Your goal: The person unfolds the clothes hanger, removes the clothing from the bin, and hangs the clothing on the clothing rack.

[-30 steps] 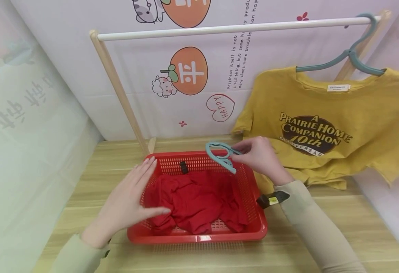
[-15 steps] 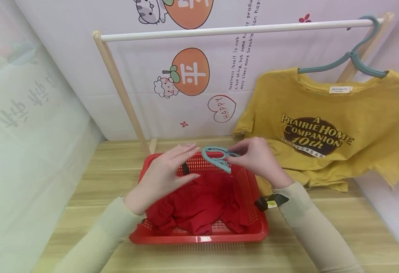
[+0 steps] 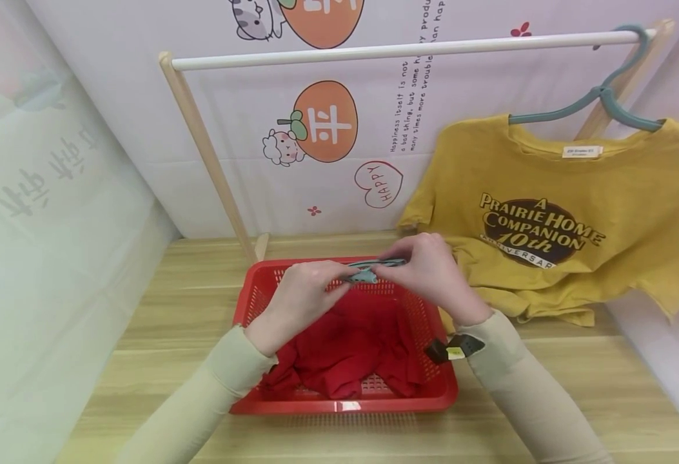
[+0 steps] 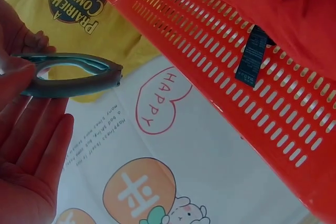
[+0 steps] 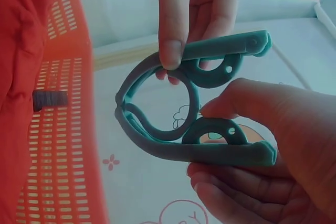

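Note:
Above the red basket [image 3: 293,406], a folded teal travel hanger [image 5: 210,153] is held between both hands. My left hand [image 3: 301,296] pinches one side of it; in the right wrist view its thumb [image 5: 172,51] presses on the hanger's upper arm. My right hand [image 3: 432,274] grips the other arm, thumb inside the fold and fingers beneath. The hanger's two arms are folded towards each other around a ring-shaped middle. Crumpled red cloth [image 3: 353,351] lies in the basket under the hands.
A rack with a white rod [image 3: 374,53] stands behind the basket. From its right end, a yellow T-shirt [image 3: 472,167] hangs on a teal hanger [image 3: 571,113], its lower part resting on the wooden table [image 3: 165,309]. A dark tag [image 4: 252,56] shows inside the basket.
My left hand has moved right from the basket's left side and now pinches the hanger. The hanger, still in my right hand, has tilted and looks flatter from above.

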`<state>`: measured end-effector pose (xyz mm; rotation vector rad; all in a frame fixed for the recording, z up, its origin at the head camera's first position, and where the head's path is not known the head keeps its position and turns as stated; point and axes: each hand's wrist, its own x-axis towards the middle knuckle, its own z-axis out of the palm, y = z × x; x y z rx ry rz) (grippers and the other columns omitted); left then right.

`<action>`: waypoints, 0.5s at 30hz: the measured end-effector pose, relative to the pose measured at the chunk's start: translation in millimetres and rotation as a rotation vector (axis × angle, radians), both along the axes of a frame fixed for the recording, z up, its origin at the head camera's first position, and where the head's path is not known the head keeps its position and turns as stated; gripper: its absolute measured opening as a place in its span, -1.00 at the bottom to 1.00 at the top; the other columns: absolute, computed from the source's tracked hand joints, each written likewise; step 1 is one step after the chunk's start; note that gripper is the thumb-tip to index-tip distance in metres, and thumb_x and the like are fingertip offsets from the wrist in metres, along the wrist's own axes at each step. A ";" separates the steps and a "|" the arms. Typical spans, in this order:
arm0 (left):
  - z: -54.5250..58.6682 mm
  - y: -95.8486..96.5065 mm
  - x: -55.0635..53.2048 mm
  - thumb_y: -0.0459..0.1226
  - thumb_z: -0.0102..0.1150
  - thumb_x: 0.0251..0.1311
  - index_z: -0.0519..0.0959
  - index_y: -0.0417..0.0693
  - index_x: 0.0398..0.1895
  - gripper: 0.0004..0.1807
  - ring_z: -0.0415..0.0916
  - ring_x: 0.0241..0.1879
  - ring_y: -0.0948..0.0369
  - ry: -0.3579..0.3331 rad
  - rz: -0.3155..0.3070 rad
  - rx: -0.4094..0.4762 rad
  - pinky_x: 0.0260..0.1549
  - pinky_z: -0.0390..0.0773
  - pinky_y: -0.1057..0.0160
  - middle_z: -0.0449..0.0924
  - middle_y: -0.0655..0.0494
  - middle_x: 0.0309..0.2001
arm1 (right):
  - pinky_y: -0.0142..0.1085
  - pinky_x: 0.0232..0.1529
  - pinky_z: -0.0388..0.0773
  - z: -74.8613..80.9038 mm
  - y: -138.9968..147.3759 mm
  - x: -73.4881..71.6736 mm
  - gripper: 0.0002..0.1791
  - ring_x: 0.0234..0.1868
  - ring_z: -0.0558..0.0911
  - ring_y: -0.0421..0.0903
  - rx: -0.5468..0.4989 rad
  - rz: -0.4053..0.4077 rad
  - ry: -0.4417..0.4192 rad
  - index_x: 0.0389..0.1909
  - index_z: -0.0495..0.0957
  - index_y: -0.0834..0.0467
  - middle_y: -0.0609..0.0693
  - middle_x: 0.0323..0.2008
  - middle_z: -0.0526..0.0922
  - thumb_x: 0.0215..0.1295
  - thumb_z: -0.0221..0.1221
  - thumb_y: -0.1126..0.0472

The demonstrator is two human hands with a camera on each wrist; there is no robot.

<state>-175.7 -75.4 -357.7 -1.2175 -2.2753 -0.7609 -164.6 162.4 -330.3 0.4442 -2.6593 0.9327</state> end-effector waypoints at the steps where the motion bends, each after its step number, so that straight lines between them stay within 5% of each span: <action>1: -0.3 0.0 0.0 -0.35 0.55 0.08 0.77 -0.07 -0.05 -0.68 0.71 -0.26 0.27 0.004 0.009 0.003 -0.34 0.66 0.35 0.77 0.16 -0.19 | -0.24 -0.51 0.52 0.2 -0.4 0.3 -0.83 -0.53 0.60 -0.24 0.000 0.001 0.014 -0.40 0.83 0.04 -0.25 -0.52 0.72 0.04 0.52 0.05; 15: 1.4 -7.4 -5.6 -0.33 0.52 0.14 0.76 -0.07 -0.17 -0.81 0.38 -0.57 0.37 -0.038 0.054 0.103 -0.66 0.34 0.40 0.76 0.19 -0.29 | -0.26 -0.36 0.62 3.0 -1.3 2.2 -0.85 -0.41 0.66 -0.24 -0.004 0.139 0.139 -0.25 0.81 0.08 -0.15 -0.39 0.75 0.14 0.52 0.21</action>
